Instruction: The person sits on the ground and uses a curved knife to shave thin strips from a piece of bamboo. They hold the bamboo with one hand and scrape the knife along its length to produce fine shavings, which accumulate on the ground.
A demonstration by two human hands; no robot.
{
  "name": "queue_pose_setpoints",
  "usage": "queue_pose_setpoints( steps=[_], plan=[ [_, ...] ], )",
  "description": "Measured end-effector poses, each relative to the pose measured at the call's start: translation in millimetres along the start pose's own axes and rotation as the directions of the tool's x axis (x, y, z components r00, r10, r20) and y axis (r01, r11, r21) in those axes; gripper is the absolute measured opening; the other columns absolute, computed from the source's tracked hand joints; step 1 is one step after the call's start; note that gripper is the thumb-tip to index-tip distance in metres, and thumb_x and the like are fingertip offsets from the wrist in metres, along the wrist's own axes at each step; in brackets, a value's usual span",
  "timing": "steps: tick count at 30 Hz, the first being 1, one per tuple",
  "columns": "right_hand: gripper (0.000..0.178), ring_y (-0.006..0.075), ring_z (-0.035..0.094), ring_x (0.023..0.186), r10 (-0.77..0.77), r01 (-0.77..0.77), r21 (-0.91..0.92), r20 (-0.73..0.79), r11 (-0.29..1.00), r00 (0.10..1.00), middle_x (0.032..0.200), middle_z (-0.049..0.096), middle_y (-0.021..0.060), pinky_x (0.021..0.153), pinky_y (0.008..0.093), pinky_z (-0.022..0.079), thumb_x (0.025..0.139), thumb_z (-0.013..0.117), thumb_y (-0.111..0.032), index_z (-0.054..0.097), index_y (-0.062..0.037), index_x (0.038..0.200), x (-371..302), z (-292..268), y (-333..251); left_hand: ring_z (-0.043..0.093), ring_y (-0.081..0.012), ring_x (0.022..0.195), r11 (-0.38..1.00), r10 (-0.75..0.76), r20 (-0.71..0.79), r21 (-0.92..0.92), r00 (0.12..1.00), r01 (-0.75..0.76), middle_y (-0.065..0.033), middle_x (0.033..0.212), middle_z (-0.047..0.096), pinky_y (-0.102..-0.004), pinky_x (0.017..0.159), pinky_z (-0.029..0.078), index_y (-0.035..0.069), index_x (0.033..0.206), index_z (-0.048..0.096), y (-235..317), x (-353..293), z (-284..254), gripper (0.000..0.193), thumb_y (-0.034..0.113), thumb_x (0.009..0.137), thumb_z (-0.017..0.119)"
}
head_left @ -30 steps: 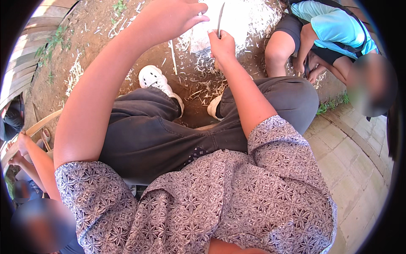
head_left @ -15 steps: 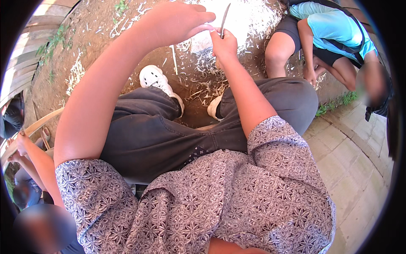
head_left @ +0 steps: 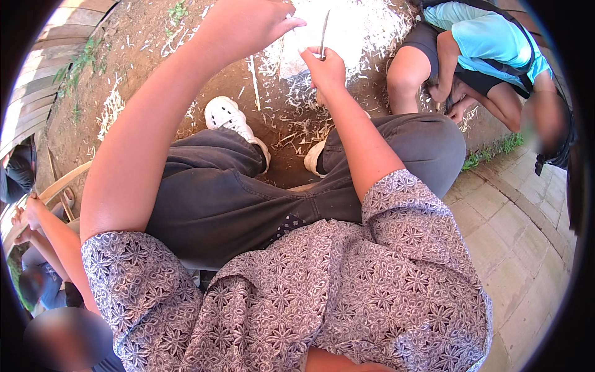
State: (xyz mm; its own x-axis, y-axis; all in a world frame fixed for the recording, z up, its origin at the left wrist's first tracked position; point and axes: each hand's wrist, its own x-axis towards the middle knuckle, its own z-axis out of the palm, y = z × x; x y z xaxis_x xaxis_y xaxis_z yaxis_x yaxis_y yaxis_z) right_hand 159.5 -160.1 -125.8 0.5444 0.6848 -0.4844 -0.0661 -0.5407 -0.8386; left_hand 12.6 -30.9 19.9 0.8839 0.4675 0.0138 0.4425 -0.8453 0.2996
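Observation:
My right hand (head_left: 326, 69) is closed round the handle of a knife (head_left: 325, 34). Its thin, dark, slightly curved blade points up, away from me. To the left and farther out, my left hand (head_left: 259, 26) is closed, thumb pointing toward the knife. The glare behind it hides what, if anything, its fingers pinch. A gap separates the two hands. Beyond and beneath them lies a pale, overexposed patch (head_left: 347, 37) edged with thin shavings (head_left: 304, 93).
White clogs (head_left: 228, 116) are on my feet over brown soil. A thin pale stick (head_left: 255, 84) lies ahead. At right a person in a light blue shirt (head_left: 493, 40) crouches beside paving (head_left: 514, 229). Another person (head_left: 52, 242) at left handles a long pale strip (head_left: 62, 180).
My left hand has drawn up and left, away from the knife. My right hand has dropped slightly with it. The person at right has brought both hands together round something dark.

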Motion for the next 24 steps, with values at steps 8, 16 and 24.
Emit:
queue_pose_setpoints(
  steps=[8,16,24],
  plan=[
    [0.028,0.0126,0.055,0.050,-0.039,0.039,-0.073,-0.003,0.997,0.999,0.074,0.066,0.0054,0.046,0.0324,0.044,0.092,0.071,-0.025,0.071,-0.0025,0.110,14.4,13.8,10.7,0.072,-0.0295,0.082,0.985,-0.012,-0.038,0.169,0.999,0.018,-0.0092,0.093,0.075,-0.0412,0.072,0.059,0.012,0.106,0.077,10.6,-1.4,16.4,0.042,0.047,0.102,0.055],
    [0.022,0.0156,0.060,0.055,0.064,-0.057,-0.102,0.065,0.993,0.996,0.075,0.067,0.0079,0.049,0.0330,0.046,0.095,0.065,-0.021,0.069,-0.0011,0.104,4.7,19.5,0.5,0.072,-0.0299,0.079,0.989,-0.006,-0.085,0.148,0.996,0.018,-0.0097,0.090,0.074,-0.0409,0.068,0.059,0.011,0.107,0.076,-0.4,-7.4,16.6,0.043,0.048,0.102,0.054],
    [0.040,0.0123,0.055,0.053,0.033,-0.024,-0.082,0.111,0.996,0.993,0.077,0.063,0.0068,0.046,0.0294,0.046,0.093,0.068,-0.028,0.060,0.0004,0.120,-4.8,8.0,2.8,0.071,-0.0344,0.080,0.987,-0.094,-0.097,0.122,0.991,0.105,-0.0139,0.088,0.074,-0.0440,0.070,0.058,0.010,0.110,0.075,-6.5,-2.7,14.6,0.042,0.046,0.104,0.053]
  ],
)
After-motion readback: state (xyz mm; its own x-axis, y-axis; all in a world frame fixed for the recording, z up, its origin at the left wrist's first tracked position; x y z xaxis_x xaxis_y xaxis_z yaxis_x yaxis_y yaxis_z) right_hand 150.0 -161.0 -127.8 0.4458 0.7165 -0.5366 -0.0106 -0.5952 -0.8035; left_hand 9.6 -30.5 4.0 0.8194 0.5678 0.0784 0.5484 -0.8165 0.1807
